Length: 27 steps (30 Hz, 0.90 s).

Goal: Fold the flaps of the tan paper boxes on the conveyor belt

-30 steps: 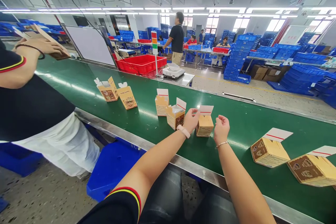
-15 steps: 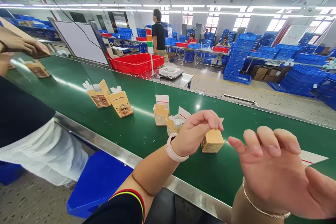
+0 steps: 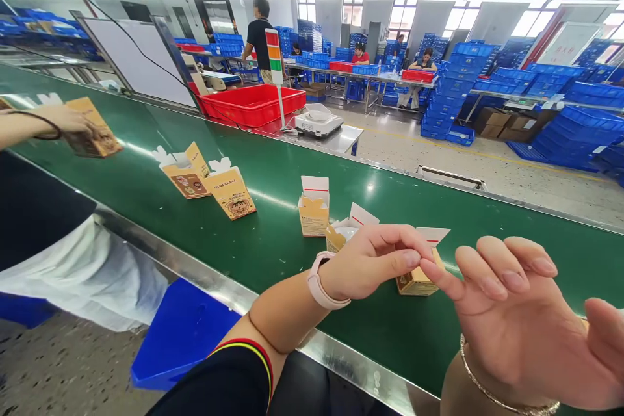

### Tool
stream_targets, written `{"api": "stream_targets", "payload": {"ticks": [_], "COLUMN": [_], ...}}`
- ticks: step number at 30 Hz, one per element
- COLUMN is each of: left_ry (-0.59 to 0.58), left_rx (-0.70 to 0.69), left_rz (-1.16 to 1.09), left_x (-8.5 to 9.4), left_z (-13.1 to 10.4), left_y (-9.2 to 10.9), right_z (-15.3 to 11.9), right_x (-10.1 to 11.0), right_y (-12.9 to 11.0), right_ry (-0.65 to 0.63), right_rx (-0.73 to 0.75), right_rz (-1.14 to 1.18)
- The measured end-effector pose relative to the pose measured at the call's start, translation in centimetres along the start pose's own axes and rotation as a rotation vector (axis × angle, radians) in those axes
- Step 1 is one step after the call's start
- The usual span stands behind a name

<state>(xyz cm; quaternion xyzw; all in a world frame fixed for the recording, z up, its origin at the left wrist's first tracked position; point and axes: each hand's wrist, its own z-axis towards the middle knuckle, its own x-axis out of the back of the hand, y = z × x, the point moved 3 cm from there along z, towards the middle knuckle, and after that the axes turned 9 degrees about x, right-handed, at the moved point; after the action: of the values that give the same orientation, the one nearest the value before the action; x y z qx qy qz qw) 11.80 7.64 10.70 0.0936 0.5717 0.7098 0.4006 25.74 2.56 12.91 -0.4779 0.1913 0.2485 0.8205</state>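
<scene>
My left hand (image 3: 377, 263), with a pale pink band on its wrist, reaches over the green conveyor belt. Its thumb and fingers close in a pinch at the tip of my right little finger. My right hand (image 3: 517, 312), wearing a thin bracelet, is palm up with its fingers apart and loosely bent, holding nothing. Behind my hands stands a small yellow carton (image 3: 420, 281) with a raised white flap, partly hidden. Left of it are an open carton (image 3: 336, 237) with something whitish inside and another open carton (image 3: 314, 216).
Farther left on the belt (image 3: 273, 253), a tilted carton (image 3: 233, 194) stands beside an open one (image 3: 188, 175). A co-worker's hand (image 3: 73, 120) grips another carton (image 3: 97, 133). Across the belt are a red bin (image 3: 253, 107) and a scale (image 3: 319, 122). A blue surface (image 3: 185, 331) is below.
My hands have come together, the left pinch now meeting my right little finger. The co-worker's hand has come down onto a carton. My view has shifted slightly.
</scene>
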Motion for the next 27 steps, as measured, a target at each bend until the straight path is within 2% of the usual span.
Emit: {"api": "stream_targets", "payload": {"ticks": [4,11,15,21,27], "left_ry": [0.003,0.001,-0.033,0.008,0.034], "left_rx": [0.004,-0.046,-0.121,-0.192,-0.374], "left_rz": [0.011,0.039,0.061,0.204,0.420], "left_x": [-0.1,-0.2,-0.2,-0.4,-0.7], "left_z": [-0.4,-0.8,-0.9,-1.3,-1.8], "left_y": [0.2,0.4,0.6,1.1,1.9], "right_z": [-0.1,-0.2,-0.3,-0.4,-0.6], "right_x": [0.4,0.3,0.2,0.3,0.2], "right_y": [-0.1,-0.3,-0.4,-0.4,-0.5], "right_ry": [0.013,-0.036,-0.050,-0.034,0.028], "right_rx": [-0.021,-0.060,-0.088,-0.107,-0.155], "right_rz": [0.017,0.136,0.189,0.185,0.225]}}
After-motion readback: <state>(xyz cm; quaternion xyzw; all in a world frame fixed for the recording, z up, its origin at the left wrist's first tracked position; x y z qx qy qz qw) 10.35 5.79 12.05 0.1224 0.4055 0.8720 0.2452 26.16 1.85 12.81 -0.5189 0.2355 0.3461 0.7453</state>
